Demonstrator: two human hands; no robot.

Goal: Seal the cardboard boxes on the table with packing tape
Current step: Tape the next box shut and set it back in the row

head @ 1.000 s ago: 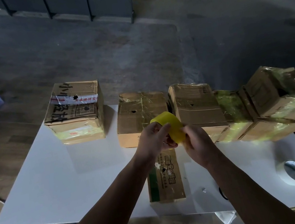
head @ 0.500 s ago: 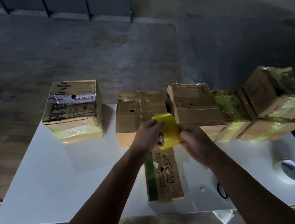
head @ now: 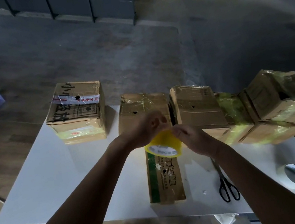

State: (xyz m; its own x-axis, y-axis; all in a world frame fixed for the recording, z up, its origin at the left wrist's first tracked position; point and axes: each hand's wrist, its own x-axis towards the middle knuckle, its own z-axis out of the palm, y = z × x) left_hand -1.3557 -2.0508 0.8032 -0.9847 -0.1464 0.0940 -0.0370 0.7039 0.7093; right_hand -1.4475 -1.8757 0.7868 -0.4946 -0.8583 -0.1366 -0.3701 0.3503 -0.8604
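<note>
Above the far end of the green-striped box (head: 164, 179), the left hand (head: 145, 129) curls round the yellow tape roll (head: 163, 144) while the right hand (head: 194, 140) pinches at its upper rim — a slipped nail could let the free end split or re-stick, delaying the seal.

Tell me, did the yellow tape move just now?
Yes. The tape dropped lower and nearer the person: it was level with the back box, and now it hangs over the far end of the green-striped box.
</note>
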